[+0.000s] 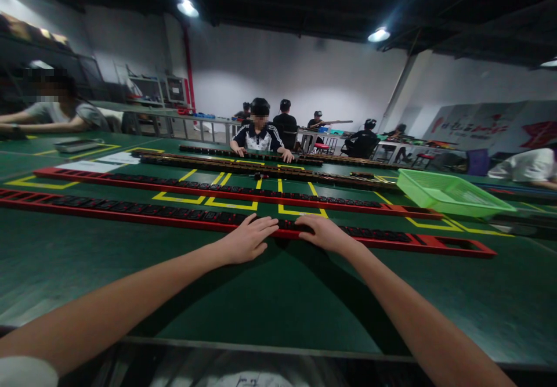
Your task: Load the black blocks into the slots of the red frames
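Observation:
A long red frame (148, 218) lies across the green table in front of me, with a row of black blocks (126, 206) with red marks set in it. My left hand (249, 239) rests over the near edge of this frame, fingers stretched out across the blocks and thumb apart. Just to the right, my right hand (322, 234) touches the same frame, its fingers bent and spread from the thumb, holding nothing I can see. The fingers cover some blocks between and under the hands. Beyond lies a second red frame (413, 210), also filled with black blocks.
A light green basket (456, 195) stands at the right beyond the frames. Dark long rails (243, 167) lie farther back, near a person (259, 134) seated opposite. Yellow tape (235, 205) marks the table. White sheets (87, 166) and a metal tray (78, 145) are at left.

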{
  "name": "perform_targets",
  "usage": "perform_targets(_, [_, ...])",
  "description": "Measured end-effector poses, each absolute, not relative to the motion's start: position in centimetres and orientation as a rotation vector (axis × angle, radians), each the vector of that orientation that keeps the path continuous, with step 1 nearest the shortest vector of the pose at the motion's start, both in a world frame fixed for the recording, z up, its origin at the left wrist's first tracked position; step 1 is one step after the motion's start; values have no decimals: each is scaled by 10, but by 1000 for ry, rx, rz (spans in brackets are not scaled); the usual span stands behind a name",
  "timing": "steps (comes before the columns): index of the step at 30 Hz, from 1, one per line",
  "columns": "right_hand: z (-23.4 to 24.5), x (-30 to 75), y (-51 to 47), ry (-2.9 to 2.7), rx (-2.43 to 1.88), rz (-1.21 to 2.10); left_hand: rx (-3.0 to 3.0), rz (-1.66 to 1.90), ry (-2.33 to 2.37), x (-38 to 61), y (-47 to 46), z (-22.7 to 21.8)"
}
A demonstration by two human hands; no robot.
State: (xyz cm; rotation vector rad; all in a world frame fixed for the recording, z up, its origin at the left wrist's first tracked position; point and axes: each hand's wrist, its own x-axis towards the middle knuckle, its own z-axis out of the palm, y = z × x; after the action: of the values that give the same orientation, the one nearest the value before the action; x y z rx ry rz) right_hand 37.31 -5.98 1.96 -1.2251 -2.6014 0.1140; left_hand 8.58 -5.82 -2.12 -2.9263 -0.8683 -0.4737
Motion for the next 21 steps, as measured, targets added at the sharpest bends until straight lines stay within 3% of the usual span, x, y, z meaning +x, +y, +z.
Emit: perform_targets(21, [28, 396, -57, -2601, -1424, 243, -2921, -461, -878, 86, -58, -20])
